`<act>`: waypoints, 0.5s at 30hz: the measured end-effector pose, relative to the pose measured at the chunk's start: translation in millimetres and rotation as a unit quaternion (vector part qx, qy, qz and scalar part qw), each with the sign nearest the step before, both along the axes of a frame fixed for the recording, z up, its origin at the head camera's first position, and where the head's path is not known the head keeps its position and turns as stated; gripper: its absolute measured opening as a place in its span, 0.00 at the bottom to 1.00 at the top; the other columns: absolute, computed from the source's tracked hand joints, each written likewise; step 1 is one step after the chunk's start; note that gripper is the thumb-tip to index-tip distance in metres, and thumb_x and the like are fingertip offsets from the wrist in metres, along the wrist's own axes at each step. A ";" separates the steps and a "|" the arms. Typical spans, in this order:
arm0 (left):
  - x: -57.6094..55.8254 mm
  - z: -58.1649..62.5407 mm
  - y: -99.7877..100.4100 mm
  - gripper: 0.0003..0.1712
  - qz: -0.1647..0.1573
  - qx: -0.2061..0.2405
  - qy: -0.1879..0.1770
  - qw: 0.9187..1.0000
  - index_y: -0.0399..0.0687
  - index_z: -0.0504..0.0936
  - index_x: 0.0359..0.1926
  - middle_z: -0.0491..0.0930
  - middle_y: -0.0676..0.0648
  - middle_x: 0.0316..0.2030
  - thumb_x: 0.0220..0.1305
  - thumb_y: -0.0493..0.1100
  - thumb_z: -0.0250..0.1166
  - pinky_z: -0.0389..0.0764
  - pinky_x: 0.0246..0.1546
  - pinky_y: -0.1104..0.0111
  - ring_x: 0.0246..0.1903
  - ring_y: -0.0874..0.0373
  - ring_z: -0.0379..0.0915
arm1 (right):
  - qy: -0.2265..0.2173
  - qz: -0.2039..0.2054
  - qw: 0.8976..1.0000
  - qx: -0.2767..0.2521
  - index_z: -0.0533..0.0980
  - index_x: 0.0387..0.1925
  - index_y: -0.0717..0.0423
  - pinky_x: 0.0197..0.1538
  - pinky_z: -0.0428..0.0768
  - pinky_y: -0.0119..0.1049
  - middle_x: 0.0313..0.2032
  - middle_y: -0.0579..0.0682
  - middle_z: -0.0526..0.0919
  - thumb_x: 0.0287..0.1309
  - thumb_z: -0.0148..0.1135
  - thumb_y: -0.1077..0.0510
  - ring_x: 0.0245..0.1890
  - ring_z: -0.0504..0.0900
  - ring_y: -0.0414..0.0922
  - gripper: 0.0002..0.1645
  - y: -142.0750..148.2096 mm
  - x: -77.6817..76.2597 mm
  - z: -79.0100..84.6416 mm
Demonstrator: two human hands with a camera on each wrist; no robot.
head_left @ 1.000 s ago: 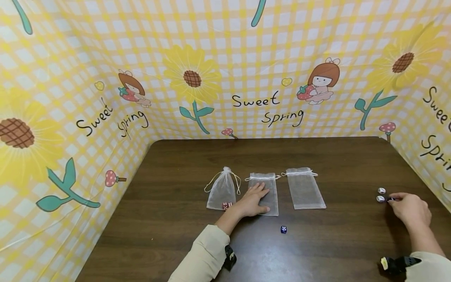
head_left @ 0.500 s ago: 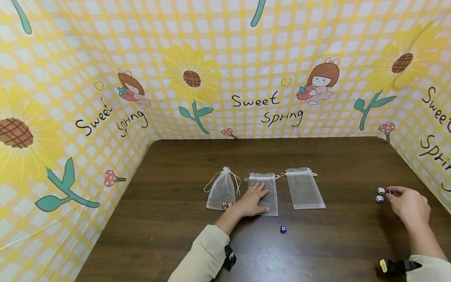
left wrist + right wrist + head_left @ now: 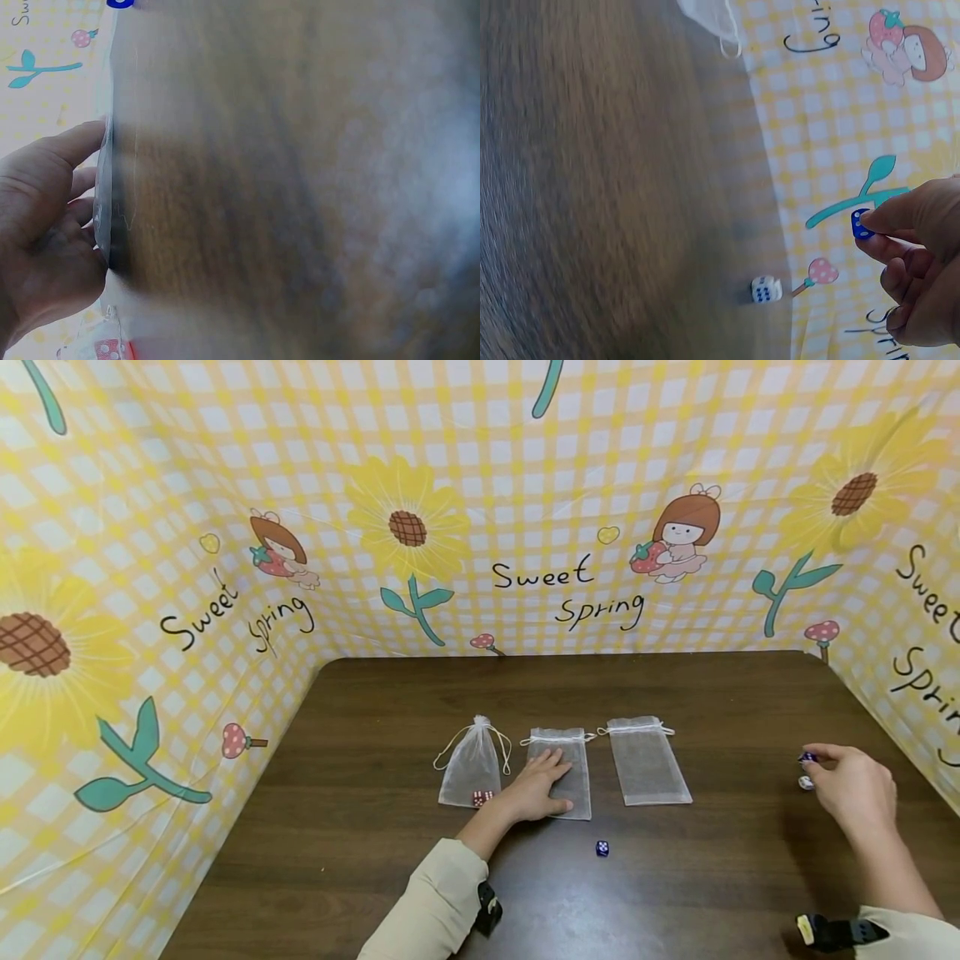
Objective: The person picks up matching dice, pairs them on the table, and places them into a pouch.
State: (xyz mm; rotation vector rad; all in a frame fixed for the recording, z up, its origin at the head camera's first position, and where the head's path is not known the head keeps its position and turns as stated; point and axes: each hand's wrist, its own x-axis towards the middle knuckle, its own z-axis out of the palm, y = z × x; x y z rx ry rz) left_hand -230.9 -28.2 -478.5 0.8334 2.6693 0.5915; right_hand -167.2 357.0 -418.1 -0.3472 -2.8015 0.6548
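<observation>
My left hand [image 3: 538, 787] lies flat with spread fingers on the middle sheer drawstring bag [image 3: 579, 768]. In the left wrist view the same hand [image 3: 52, 217] shows from the side, at the bag's edge. At the far right, my right hand [image 3: 858, 789] pinches a blue die [image 3: 862, 224] between thumb and fingertip, above the table. A white die [image 3: 806, 782] sits just below those fingertips; the other white die is hidden in the head view. A second blue die [image 3: 602, 849] rests on the table, nearer than the middle bag.
To the left stands a gathered sheer bag [image 3: 468, 768] with red dice [image 3: 482, 797] in its bottom. Another flat sheer bag [image 3: 651, 768] lies to the right of the middle one. A yellow checked cloth [image 3: 480, 527] walls the brown table [image 3: 375, 860] at the back and sides.
My right hand has lifted the blue die from beside the white dice and shifted it up and leftward, covering one white die. My left hand stays on the middle bag.
</observation>
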 end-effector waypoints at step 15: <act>0.3 0.0 -0.8 0.37 -0.002 -0.002 -0.003 1.000 0.44 0.60 0.68 0.48 0.42 0.70 0.61 0.49 0.62 0.42 0.67 0.61 0.69 0.50 0.37 | 0.096 0.084 0.992 0.009 0.79 0.39 0.66 0.38 0.68 0.58 0.43 0.69 0.77 0.51 0.61 0.66 0.43 0.73 0.69 0.12 -47.8 0.7 -9.6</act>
